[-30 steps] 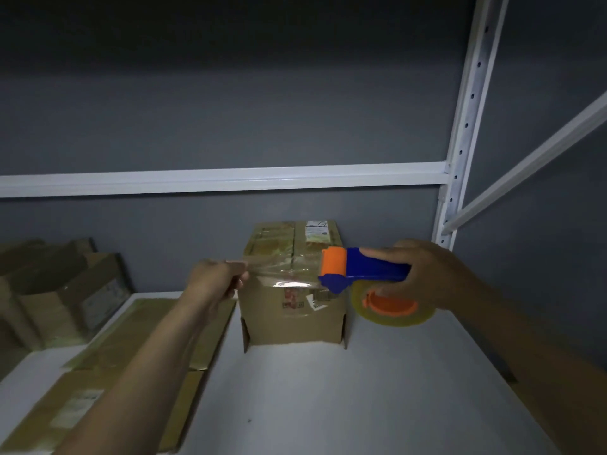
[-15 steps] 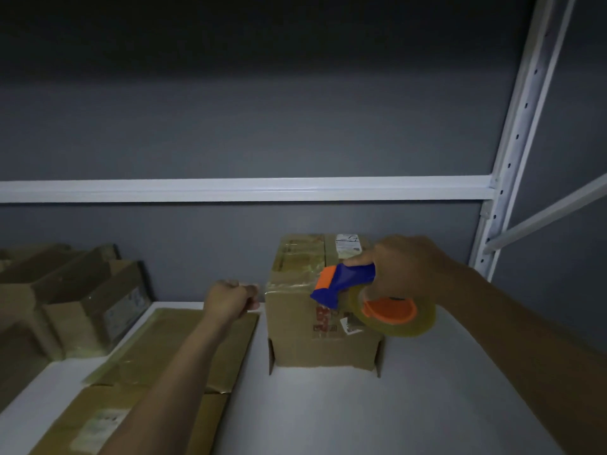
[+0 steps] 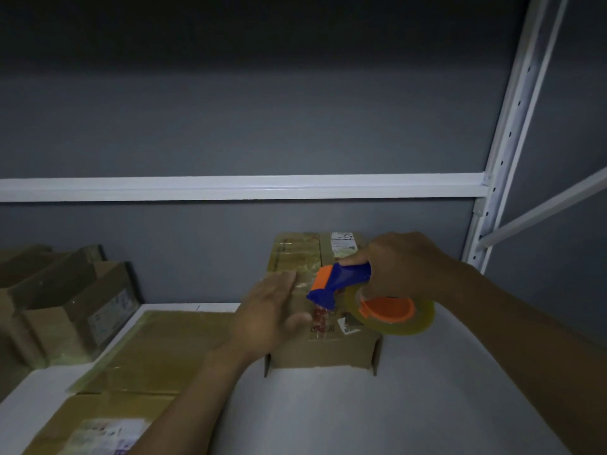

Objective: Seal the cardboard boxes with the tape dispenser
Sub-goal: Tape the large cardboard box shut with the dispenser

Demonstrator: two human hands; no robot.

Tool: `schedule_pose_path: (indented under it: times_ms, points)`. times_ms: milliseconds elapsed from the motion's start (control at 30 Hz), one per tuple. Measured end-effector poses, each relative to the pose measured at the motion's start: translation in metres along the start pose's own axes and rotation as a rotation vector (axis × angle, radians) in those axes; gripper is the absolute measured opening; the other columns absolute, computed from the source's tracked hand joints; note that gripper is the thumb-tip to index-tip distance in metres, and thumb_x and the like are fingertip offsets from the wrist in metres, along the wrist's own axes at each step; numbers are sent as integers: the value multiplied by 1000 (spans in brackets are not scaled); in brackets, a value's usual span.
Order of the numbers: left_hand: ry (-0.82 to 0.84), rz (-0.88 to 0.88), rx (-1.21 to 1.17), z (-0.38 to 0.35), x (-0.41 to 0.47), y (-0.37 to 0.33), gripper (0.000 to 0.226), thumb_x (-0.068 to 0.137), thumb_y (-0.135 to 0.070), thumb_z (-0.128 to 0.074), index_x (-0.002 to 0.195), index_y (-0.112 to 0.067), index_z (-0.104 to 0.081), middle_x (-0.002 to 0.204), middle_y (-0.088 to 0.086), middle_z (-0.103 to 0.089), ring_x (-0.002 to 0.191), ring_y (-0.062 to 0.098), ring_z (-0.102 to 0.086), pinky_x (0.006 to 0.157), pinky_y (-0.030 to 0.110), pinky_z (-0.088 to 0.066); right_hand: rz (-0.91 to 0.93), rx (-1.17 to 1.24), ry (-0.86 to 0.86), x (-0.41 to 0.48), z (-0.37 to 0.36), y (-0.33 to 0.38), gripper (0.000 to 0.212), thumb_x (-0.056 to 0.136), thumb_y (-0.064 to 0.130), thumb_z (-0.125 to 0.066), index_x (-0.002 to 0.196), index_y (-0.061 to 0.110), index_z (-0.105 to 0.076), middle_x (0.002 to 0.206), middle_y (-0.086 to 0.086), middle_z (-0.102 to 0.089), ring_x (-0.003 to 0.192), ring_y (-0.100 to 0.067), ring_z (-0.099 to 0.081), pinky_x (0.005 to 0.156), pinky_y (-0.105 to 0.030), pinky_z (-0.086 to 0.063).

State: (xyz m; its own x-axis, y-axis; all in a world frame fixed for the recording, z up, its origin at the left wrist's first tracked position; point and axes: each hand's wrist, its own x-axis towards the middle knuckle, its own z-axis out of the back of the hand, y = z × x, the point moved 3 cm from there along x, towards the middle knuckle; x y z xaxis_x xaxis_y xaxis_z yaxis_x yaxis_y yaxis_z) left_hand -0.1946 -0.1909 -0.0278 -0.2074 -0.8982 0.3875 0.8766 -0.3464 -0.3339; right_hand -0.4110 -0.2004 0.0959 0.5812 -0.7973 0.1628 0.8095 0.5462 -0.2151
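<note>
1. Cardboard box (image 3: 328, 349) stands near the back edge of the white shelf (image 3: 361, 415). The left hand (image 3: 266, 313), half a second ago a fist beside the box, now lies with straight fingers on its upper front-left corner.
2. The right hand (image 3: 404, 267) grips the blue and orange tape dispenser (image 3: 341, 280), now lower, at the front top edge of the box.
3. Flattened cartons (image 3: 157, 349) lie along the shelf's left edge; the left hand hides part of the box front.

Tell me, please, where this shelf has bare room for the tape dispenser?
The white shelf in front of the box and to its right, toward the metal post, is bare. The left is crowded: flattened cardboard beside the box, more boxes at the far left.
</note>
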Motion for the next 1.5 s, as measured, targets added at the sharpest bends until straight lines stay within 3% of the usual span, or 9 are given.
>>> schedule_pose_path:
  times_ms: [133,233,333,700,833,933,1067,1267,1500]
  points:
    - [-67,-121,114,-10,5,17,85,82,-66,-49,150,-19,-32,152,2,-38,141,21,-34,119,40,-16,15,85,-5,-5,9,-12,63,80,54,-65,138,51,-39,76,23,-42,65,0,-39,55,-17,-28]
    - [-146,-193,180,-20,7,18,77,76,-23,-79,144,-16,-44,140,6,-54,128,28,-52,113,45,-18,40,94,18,-6,15,-24,63,82,56,-64,138,51,-37,74,26,-34,66,2,-39,56,-16,-31]
    - [-200,-173,186,-19,9,14,75,70,-11,-82,138,-15,-51,135,5,-58,123,26,-55,114,42,-24,48,86,48,-16,13,-51,65,83,56,-63,141,52,-32,77,25,-35,74,-2,-44,61,-15,-34]
    - [-223,-105,353,-18,13,8,83,53,-7,-88,131,-11,-58,125,8,-65,113,27,-63,111,37,-17,46,251,-32,-42,-54,-116,74,82,45,-70,141,47,-25,86,17,-41,81,-3,-49,74,-18,-37]
    - [-252,-214,432,-31,21,-30,89,49,-31,-91,128,-6,-60,124,10,-66,111,28,-65,105,38,-26,62,164,-67,-36,-54,-115,68,83,48,-65,141,50,-31,99,4,-46,90,-12,-52,80,-24,-43]
    - [-235,-316,443,-52,30,-64,82,69,-55,-64,137,-12,-53,136,4,-58,123,23,-57,111,34,-27,82,127,-71,-33,-53,-112,68,83,49,-64,142,49,-31,106,1,-51,95,-14,-53,85,-28,-46]
    - [-183,-278,408,-67,46,-81,97,62,-66,-73,139,-14,-48,137,2,-57,124,23,-55,106,39,-34,67,165,-65,-37,-59,-114,70,84,48,-64,145,46,-28,106,2,-49,94,-13,-52,81,-25,-44]
    - [-175,-273,352,-65,45,-75,94,66,-54,-79,144,-19,-40,136,1,-56,126,23,-51,107,38,-33,13,306,-12,-54,-75,-121,74,87,42,-64,147,43,-21,110,-1,-48,93,-10,-50,78,-19,-38]
    - [-227,-308,415,-55,39,-64,91,61,-50,-85,137,-14,-50,128,7,-61,118,21,-49,100,32,-28,-113,452,47,-103,-92,-152,66,88,36,-65,136,50,-22,132,-2,-46,113,-15,-50,97,-24,-40]
